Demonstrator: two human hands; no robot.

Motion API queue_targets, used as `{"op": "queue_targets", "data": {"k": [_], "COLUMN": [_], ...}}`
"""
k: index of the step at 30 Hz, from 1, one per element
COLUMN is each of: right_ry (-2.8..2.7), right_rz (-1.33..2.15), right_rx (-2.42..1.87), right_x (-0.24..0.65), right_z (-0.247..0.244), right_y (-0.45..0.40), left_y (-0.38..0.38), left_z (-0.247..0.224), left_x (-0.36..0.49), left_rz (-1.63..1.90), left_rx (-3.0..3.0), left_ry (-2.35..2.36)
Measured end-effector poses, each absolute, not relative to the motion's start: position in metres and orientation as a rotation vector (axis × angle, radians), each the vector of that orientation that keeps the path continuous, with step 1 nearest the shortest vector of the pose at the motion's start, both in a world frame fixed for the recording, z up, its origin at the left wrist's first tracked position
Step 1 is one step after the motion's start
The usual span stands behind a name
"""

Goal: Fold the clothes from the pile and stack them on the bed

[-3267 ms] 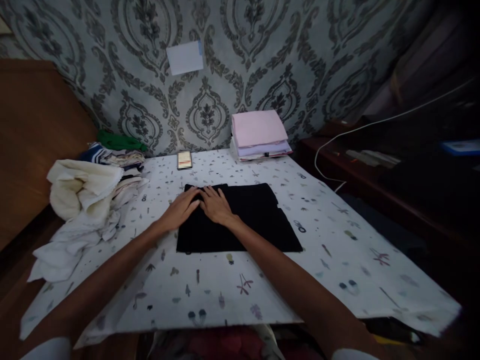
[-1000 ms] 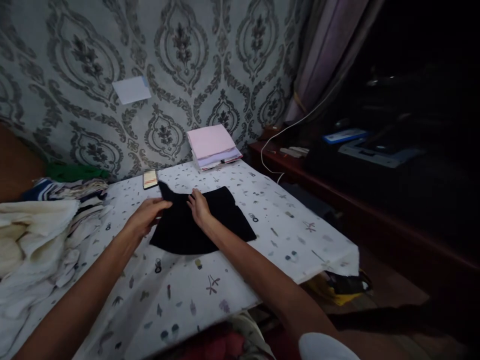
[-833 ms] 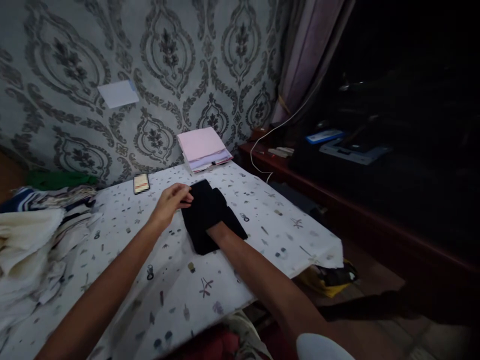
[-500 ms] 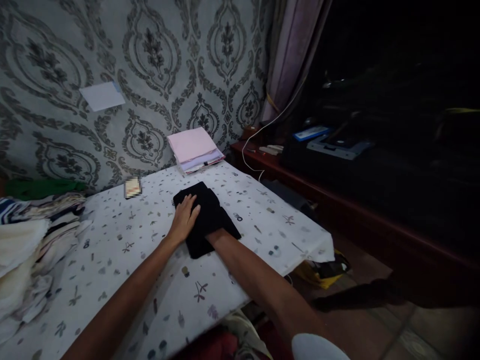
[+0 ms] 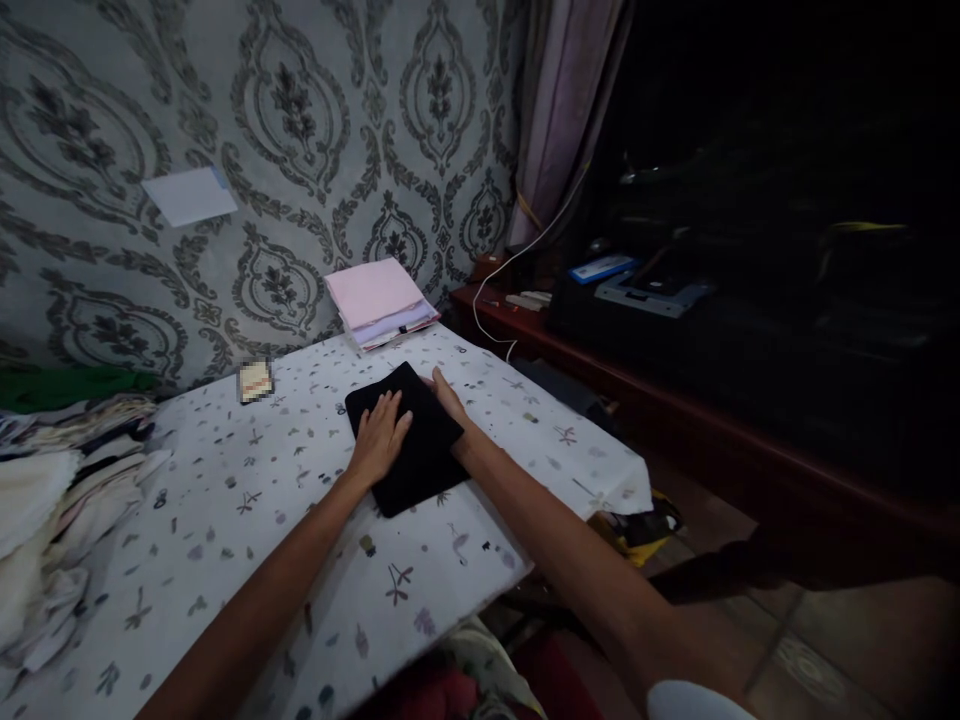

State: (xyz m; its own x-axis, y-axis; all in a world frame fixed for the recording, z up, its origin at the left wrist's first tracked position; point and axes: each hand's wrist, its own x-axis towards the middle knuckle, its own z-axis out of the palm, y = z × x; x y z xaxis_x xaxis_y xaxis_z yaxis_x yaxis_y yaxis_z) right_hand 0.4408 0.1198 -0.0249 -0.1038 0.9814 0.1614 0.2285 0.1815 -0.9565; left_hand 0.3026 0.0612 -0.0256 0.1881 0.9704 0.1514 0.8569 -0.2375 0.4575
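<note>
A black folded cloth (image 5: 416,460), seemingly a garment, lies on the table with its flat panel facing up. My left hand (image 5: 381,435) rests palm down on its left half, fingers stretched out and slightly spread. Along the cloth's right edge, my right hand (image 5: 450,400) is turned on its side, with its visible fingers extended toward the far end. The palm side of that hand is against or just beside the edge, and part of it is hidden by the cloth.
A patterned white tablecloth (image 5: 300,570) covers the table. Pink and lilac folders (image 5: 379,295) stand near the wall, with a small blurred card (image 5: 256,381) to their left. Crumpled clothes (image 5: 45,510) are heaped at left. A dark red cabinet (image 5: 637,380) and white cable (image 5: 480,310) are at right.
My right hand has come out from the fold of the black cloth to its right edge. The cloth's top now looks flatter. My left hand stays on it, and the view has shifted slightly.
</note>
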Motion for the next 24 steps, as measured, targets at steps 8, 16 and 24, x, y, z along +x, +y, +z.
{"op": "queue_targets", "data": {"k": [8,16,24], "right_ry": [-1.037,-1.146,-1.439], "right_rz": [1.489,1.474,1.197], "right_rx": [-1.031,-1.036,-1.314], "right_x": [0.470,0.479,0.483], "right_z": [-0.033,-0.032,-0.026], "right_y": [0.131,0.128,0.124], "left_y": [0.058,0.054,0.024], "left_z": [-0.026,-0.014,-0.012], "left_x": [0.314,0.322,0.327], "left_rz": [0.394,0.167,0.119], "left_rx": [2.436,2.433,2.534], "left_ry": [1.830,1.822,1.463]}}
